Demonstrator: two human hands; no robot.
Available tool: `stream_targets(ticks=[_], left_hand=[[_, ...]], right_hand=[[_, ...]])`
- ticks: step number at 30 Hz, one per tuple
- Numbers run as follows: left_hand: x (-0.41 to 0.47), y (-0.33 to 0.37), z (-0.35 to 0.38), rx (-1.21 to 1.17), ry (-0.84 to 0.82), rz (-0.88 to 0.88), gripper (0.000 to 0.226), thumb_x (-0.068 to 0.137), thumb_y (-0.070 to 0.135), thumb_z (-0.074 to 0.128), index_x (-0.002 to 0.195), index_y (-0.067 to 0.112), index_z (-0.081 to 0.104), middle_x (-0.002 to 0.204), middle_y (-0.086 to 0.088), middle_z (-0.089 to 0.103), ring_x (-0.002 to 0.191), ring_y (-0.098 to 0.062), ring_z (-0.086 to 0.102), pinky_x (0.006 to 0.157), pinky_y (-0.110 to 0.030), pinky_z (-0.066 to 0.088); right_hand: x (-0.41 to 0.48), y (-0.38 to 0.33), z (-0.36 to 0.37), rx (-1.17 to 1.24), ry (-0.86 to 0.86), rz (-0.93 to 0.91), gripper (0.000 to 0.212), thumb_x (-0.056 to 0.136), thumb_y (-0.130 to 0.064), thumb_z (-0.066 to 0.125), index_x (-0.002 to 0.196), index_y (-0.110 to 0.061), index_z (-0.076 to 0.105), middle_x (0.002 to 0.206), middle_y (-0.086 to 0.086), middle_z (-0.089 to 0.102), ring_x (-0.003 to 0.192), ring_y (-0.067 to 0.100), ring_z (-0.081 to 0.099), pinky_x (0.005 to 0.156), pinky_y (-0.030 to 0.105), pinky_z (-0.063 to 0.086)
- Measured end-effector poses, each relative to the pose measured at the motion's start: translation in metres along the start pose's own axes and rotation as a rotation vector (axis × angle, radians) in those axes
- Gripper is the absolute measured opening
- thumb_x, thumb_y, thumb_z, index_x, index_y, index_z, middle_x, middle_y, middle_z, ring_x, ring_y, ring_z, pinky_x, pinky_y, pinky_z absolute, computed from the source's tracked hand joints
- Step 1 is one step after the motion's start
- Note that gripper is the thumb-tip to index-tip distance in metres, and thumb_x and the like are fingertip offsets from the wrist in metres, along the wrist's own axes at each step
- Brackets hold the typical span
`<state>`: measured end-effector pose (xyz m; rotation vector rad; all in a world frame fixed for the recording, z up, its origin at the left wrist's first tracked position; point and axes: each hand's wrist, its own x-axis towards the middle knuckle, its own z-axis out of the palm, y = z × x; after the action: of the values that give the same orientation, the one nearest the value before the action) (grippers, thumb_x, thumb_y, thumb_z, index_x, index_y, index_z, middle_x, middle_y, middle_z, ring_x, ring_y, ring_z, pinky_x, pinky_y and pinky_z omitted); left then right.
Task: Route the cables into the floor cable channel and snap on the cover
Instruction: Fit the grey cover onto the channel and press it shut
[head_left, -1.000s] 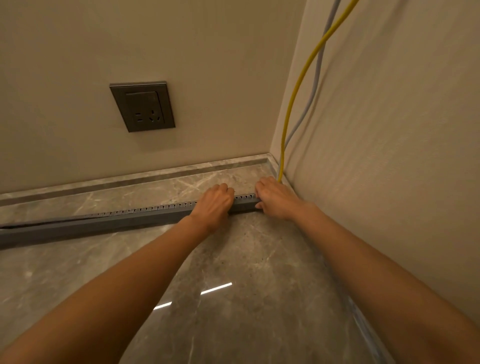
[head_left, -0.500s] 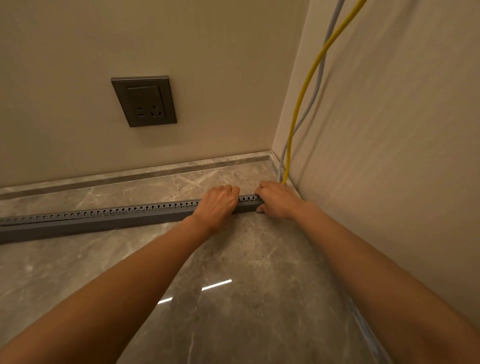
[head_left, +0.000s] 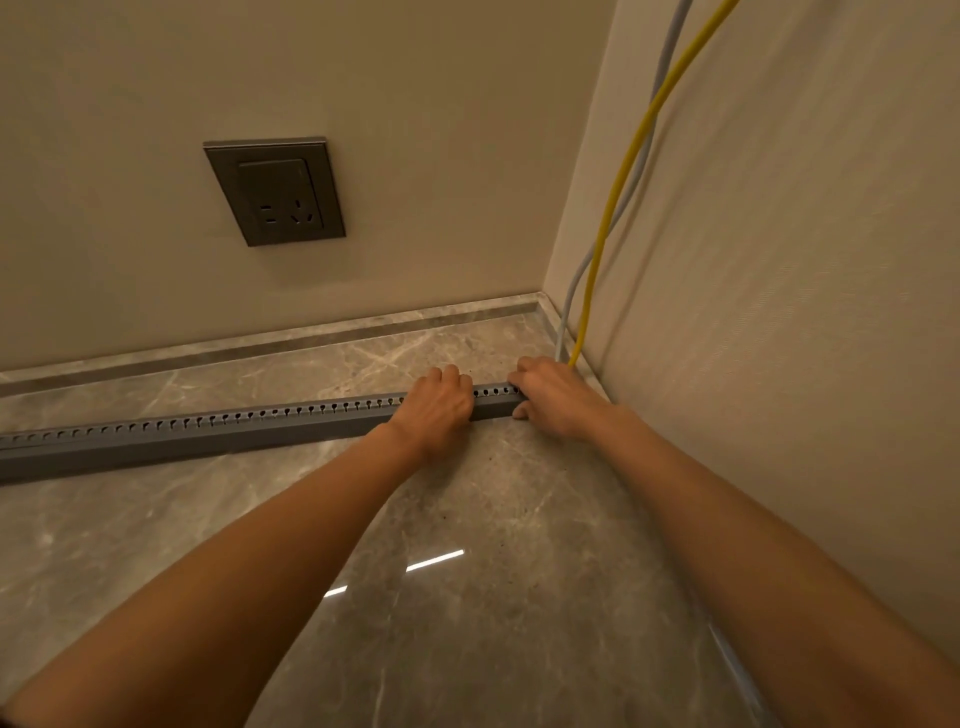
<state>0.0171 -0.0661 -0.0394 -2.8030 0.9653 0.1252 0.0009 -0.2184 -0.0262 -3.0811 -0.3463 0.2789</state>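
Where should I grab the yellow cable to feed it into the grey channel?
Probably take the yellow cable on its free stretch just above the floor, reaching in from the left, since the wall blocks the right. Lower down, the right hand hides it at the perforated grey plastic channel.

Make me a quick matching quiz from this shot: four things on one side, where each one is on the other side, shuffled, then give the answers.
Things:
1. wall socket
2. yellow cable
3. left hand
4. right hand

Places:
A. at the channel's end, nearest the corner
B. running down the right wall
C. on the cable channel, a little in from its end
D. on the far wall, above the floor

Pairs: 1-D, 2-B, 3-C, 4-A
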Motion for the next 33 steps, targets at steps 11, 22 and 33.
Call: stream_targets(ticks=[11, 22, 33], left_hand=[[0.000, -0.015, -0.007, -0.283, -0.104, 0.046, 0.039, 0.096, 0.021, 0.048, 0.131, 0.006, 0.039, 0.127, -0.016, 0.047, 0.113, -0.030, 0.048, 0.096, -0.036, 0.040], [-0.001, 0.003, 0.003, -0.013, 0.068, -0.064, 0.047, 0.101, 0.017, 0.033, 0.145, 0.006, 0.021, 0.112, -0.018, 0.062, 0.098, -0.034, 0.061, 0.077, -0.040, 0.051], [0.013, -0.001, -0.002, -0.105, 0.024, -0.101, 0.025, 0.098, 0.016, 0.035, 0.105, 0.002, 0.054, 0.109, -0.020, 0.065, 0.099, -0.034, 0.061, 0.080, -0.039, 0.050]], right_hand=[[0.004, -0.002, -0.001, 0.153, -0.049, 0.039, 0.038, 0.086, -0.031, 0.057, 0.113, -0.005, 0.048, 0.119, 0.015, 0.051, 0.110, 0.029, 0.047, 0.090, 0.036, 0.038], [0.013, 0.006, -0.014, 0.370, -0.343, 0.094, 0.035, 0.086, -0.027, 0.059, 0.110, -0.001, 0.054, 0.096, 0.007, 0.048, 0.089, 0.021, 0.045, 0.072, 0.030, 0.034], [0.030, -0.013, 0.014, 0.280, 0.138, 0.314, 0.047, 0.097, -0.026, 0.025, 0.094, 0.000, 0.064, 0.109, 0.022, 0.066, 0.099, 0.033, 0.059, 0.074, 0.033, 0.037]])
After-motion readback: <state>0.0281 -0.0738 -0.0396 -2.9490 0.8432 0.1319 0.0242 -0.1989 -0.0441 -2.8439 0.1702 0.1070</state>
